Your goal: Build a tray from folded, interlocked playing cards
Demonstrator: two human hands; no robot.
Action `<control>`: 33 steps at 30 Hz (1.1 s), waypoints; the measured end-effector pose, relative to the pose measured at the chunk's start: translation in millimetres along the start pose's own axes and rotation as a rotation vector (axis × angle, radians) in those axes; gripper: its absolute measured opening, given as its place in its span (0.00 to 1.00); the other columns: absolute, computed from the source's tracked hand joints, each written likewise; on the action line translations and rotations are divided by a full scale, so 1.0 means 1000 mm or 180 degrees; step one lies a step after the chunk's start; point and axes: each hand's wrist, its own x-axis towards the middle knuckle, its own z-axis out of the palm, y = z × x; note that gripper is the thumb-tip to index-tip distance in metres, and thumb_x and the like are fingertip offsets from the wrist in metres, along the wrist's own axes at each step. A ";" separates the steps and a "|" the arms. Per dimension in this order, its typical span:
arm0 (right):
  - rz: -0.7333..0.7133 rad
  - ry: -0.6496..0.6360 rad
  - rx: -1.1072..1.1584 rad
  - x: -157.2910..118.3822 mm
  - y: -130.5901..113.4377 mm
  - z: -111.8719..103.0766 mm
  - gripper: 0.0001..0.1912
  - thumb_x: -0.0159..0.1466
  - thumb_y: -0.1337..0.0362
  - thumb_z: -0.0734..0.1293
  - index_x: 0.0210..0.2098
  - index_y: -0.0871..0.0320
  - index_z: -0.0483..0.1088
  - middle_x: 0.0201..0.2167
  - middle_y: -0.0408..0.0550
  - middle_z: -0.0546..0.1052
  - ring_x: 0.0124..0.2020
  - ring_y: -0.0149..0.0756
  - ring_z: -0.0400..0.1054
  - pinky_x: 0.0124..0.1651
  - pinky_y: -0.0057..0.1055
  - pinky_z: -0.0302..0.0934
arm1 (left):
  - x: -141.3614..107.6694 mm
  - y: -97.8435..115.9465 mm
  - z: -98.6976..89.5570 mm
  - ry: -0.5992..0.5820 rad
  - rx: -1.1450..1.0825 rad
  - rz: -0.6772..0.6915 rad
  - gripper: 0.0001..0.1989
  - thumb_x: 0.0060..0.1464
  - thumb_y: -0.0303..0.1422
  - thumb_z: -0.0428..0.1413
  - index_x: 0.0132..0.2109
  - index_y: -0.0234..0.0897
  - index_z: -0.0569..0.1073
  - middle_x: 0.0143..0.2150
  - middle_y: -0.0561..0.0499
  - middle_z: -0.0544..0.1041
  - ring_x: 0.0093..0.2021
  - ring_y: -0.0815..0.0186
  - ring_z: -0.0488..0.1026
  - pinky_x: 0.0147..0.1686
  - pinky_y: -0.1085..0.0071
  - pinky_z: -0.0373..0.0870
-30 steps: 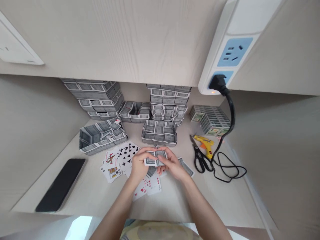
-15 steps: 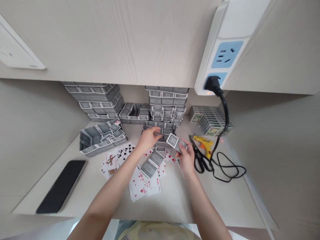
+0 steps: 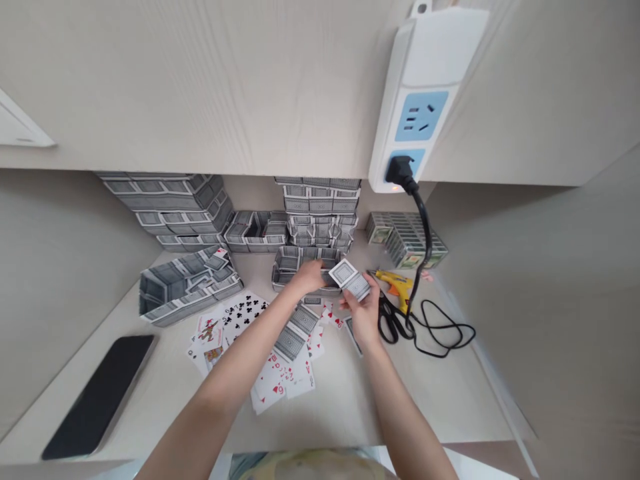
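My right hand [image 3: 364, 312] grips a playing card [image 3: 350, 279] with a grey patterned back; a crease seems to cross it. My left hand [image 3: 310, 275] is at the right part of a low open box [image 3: 287, 257] built from playing cards, its fingertips partly hidden inside. What those fingers hold, if anything, does not show. Below my left forearm lie folded grey-backed cards [image 3: 299, 330] on a spread of face-up cards [image 3: 273, 383]. More face-up cards [image 3: 245, 310] lie to the left, and a single card [image 3: 352, 333] rests beside my right wrist.
A larger card box [image 3: 187, 300] with loose pieces inside stands left. Card-brick stacks [image 3: 323, 200] rise behind. At right are black scissors [image 3: 390, 320], a yellow glue gun [image 3: 397, 287] with its cable, and stacked card packs [image 3: 413, 240]. A black phone [image 3: 103, 393] lies front left; a power strip [image 3: 415, 100] hangs above.
My left hand has moved from above the low box down to its right inner side. The right hand still holds its card, now close to the box's front corner. The whole view has shifted slightly.
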 end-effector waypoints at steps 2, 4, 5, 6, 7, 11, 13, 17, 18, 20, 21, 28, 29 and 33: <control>-0.0009 0.0025 -0.0005 0.001 0.001 -0.001 0.31 0.49 0.65 0.69 0.48 0.51 0.52 0.29 0.39 0.69 0.19 0.28 0.64 0.22 0.28 0.63 | 0.000 -0.001 0.000 0.0089 -0.0088 -0.0015 0.15 0.37 0.36 0.61 0.36 0.34 0.74 0.34 0.44 0.77 0.35 0.58 0.73 0.32 0.71 0.65; 0.0001 0.0126 0.0001 0.002 0.003 -0.002 0.31 0.49 0.64 0.69 0.48 0.51 0.53 0.29 0.39 0.69 0.19 0.28 0.64 0.22 0.28 0.63 | -0.001 -0.003 -0.001 0.0260 -0.0185 -0.0113 0.13 0.40 0.37 0.60 0.34 0.34 0.74 0.30 0.45 0.77 0.32 0.59 0.73 0.30 0.71 0.64; 0.0009 0.0186 0.0002 0.003 0.004 -0.003 0.31 0.48 0.64 0.69 0.48 0.51 0.53 0.29 0.39 0.69 0.18 0.27 0.64 0.22 0.28 0.63 | -0.002 -0.004 -0.002 0.0334 -0.0264 -0.0175 0.12 0.41 0.37 0.59 0.33 0.34 0.73 0.28 0.46 0.76 0.30 0.60 0.73 0.30 0.72 0.63; 0.0012 0.0246 0.0003 0.004 0.005 -0.004 0.31 0.48 0.64 0.69 0.48 0.52 0.53 0.29 0.39 0.70 0.18 0.27 0.64 0.22 0.27 0.63 | -0.003 -0.005 -0.003 0.0390 -0.0380 -0.0240 0.11 0.43 0.37 0.58 0.33 0.34 0.73 0.25 0.48 0.75 0.28 0.62 0.73 0.29 0.72 0.63; 0.0009 0.0302 0.0006 0.004 0.005 -0.004 0.31 0.48 0.63 0.69 0.48 0.52 0.53 0.29 0.39 0.70 0.18 0.27 0.64 0.22 0.27 0.63 | -0.005 -0.007 -0.004 0.0437 -0.0528 -0.0307 0.11 0.44 0.37 0.57 0.33 0.35 0.73 0.23 0.50 0.74 0.25 0.64 0.72 0.28 0.73 0.63; -0.0036 0.0366 0.0022 0.005 0.007 -0.004 0.31 0.48 0.62 0.70 0.48 0.54 0.53 0.28 0.38 0.70 0.17 0.27 0.64 0.22 0.27 0.62 | -0.012 -0.013 -0.011 0.0810 -0.1005 -0.0556 0.10 0.46 0.38 0.55 0.32 0.36 0.73 0.21 0.53 0.72 0.21 0.68 0.70 0.27 0.74 0.62; -0.0054 0.0315 0.0013 0.004 0.008 -0.003 0.31 0.48 0.62 0.70 0.48 0.54 0.54 0.27 0.38 0.70 0.17 0.27 0.64 0.22 0.28 0.62 | -0.017 -0.014 -0.014 0.1038 -0.1303 -0.0708 0.11 0.47 0.39 0.54 0.30 0.35 0.72 0.20 0.53 0.72 0.20 0.69 0.68 0.24 0.74 0.61; -0.0074 0.0166 0.0002 0.000 0.007 0.000 0.30 0.49 0.61 0.69 0.48 0.55 0.53 0.25 0.38 0.70 0.17 0.28 0.64 0.23 0.29 0.63 | -0.029 -0.013 -0.019 0.0923 -0.2563 -0.0860 0.14 0.46 0.42 0.54 0.27 0.33 0.70 0.17 0.54 0.70 0.17 0.71 0.66 0.20 0.75 0.61; -0.0067 0.0124 0.0016 -0.001 0.007 0.001 0.30 0.50 0.61 0.69 0.48 0.55 0.53 0.25 0.38 0.70 0.17 0.28 0.64 0.23 0.29 0.63 | -0.033 -0.011 -0.019 0.0863 -0.2819 -0.0865 0.14 0.45 0.42 0.55 0.27 0.33 0.70 0.17 0.53 0.70 0.17 0.71 0.66 0.20 0.75 0.61; -0.0045 0.0057 0.0051 -0.002 0.006 0.002 0.29 0.50 0.61 0.69 0.48 0.55 0.53 0.25 0.38 0.70 0.17 0.29 0.64 0.23 0.30 0.63 | -0.038 -0.009 -0.019 0.0790 -0.3121 -0.0906 0.15 0.42 0.42 0.57 0.27 0.32 0.70 0.17 0.53 0.71 0.18 0.72 0.67 0.21 0.76 0.62; -0.0037 0.0039 0.0065 -0.002 0.006 0.002 0.29 0.50 0.60 0.69 0.48 0.55 0.53 0.25 0.38 0.70 0.17 0.29 0.64 0.23 0.30 0.63 | -0.040 -0.008 -0.018 0.0764 -0.3203 -0.0930 0.15 0.41 0.41 0.58 0.27 0.31 0.70 0.17 0.53 0.71 0.18 0.72 0.67 0.21 0.76 0.62; -0.0094 -0.0014 0.0122 -0.003 0.004 0.004 0.27 0.51 0.60 0.68 0.47 0.53 0.53 0.28 0.40 0.69 0.17 0.28 0.64 0.22 0.29 0.62 | -0.046 -0.006 -0.019 0.0750 -0.3530 -0.1047 0.16 0.39 0.41 0.60 0.27 0.30 0.70 0.18 0.53 0.71 0.18 0.72 0.67 0.21 0.76 0.62; -0.0113 -0.0024 0.0126 -0.004 0.003 0.004 0.27 0.52 0.60 0.68 0.47 0.53 0.53 0.27 0.39 0.69 0.17 0.27 0.63 0.22 0.29 0.62 | -0.046 -0.005 -0.020 0.0737 -0.3586 -0.1053 0.16 0.39 0.41 0.60 0.28 0.30 0.70 0.18 0.53 0.71 0.19 0.72 0.67 0.21 0.76 0.63; -0.0039 -0.0282 0.0069 -0.007 -0.001 0.007 0.26 0.52 0.60 0.68 0.46 0.53 0.53 0.24 0.37 0.69 0.17 0.28 0.64 0.22 0.29 0.63 | -0.048 -0.001 -0.019 0.0574 -0.3712 -0.0975 0.15 0.40 0.40 0.60 0.27 0.30 0.69 0.20 0.52 0.71 0.20 0.72 0.68 0.21 0.77 0.64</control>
